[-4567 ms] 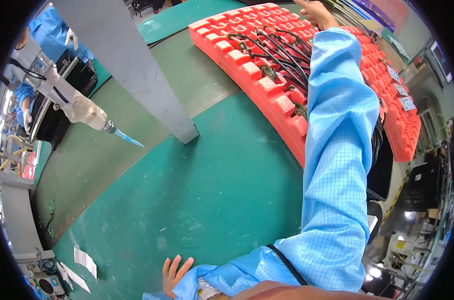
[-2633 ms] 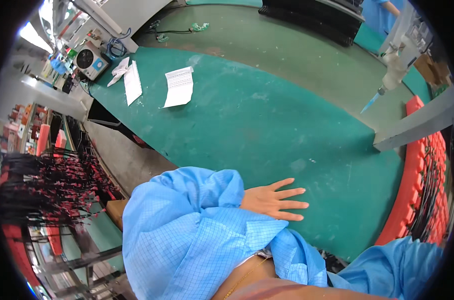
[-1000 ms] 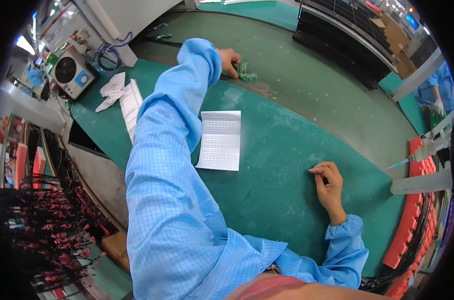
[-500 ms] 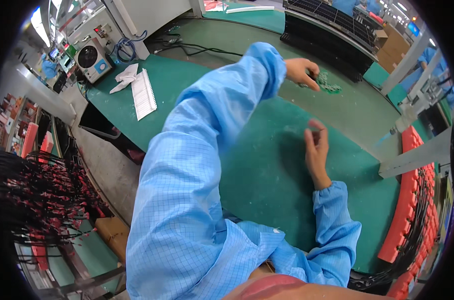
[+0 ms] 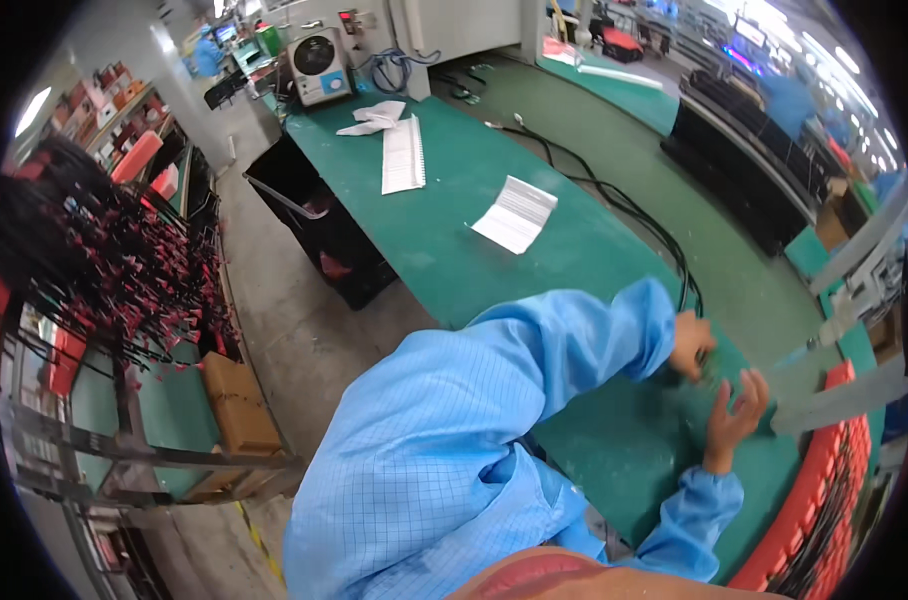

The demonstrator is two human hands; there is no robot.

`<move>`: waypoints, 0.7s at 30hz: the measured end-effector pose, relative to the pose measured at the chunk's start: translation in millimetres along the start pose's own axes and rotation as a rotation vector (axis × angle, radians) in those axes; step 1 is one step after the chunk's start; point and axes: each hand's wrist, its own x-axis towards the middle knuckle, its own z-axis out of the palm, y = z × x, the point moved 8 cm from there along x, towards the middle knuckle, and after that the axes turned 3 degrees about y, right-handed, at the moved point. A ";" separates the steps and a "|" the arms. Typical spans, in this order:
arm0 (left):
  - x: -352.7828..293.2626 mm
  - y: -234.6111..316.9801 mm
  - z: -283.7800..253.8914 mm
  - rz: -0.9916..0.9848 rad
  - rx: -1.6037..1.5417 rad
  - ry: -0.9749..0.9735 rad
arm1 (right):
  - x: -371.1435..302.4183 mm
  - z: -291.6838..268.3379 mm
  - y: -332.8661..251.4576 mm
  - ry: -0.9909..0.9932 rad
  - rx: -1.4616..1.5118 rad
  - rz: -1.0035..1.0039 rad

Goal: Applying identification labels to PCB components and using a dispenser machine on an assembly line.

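Observation:
My left arm reaches across the green bench (image 5: 474,290), and my left hand (image 5: 690,345) is closed on a small green thing (image 5: 710,372). It looks like a bunch of little circuit boards, though motion blurs it now. Close by, nearer to me, my right hand (image 5: 735,418) is raised over the bench with its fingers apart and nothing in them. A folded white printed sheet (image 5: 517,213) lies on the bench beyond my left arm.
A spiral notebook (image 5: 404,155), a white cloth (image 5: 376,117) and a fan unit (image 5: 319,65) occupy the far bench end. Red foam holders (image 5: 824,480) with black cables line the right edge. A black bin (image 5: 324,220) stands at left, near hanging black and red wires (image 5: 124,270).
My left hand has come back toward my right hand with the green boards. The view has turned leftward, and the folded sheet, hidden before, now shows.

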 end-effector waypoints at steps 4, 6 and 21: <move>-41.4 -1.2 0.5 0.103 0.114 0.190 | 22.7 6.1 -43.6 -0.214 -0.111 -0.071; -52.9 0.5 -12.0 0.117 0.075 0.264 | 24.1 22.2 -52.6 -0.431 -0.014 0.025; -112.1 13.1 -5.5 0.449 0.111 0.296 | -6.0 1.2 7.6 -0.201 -0.067 0.653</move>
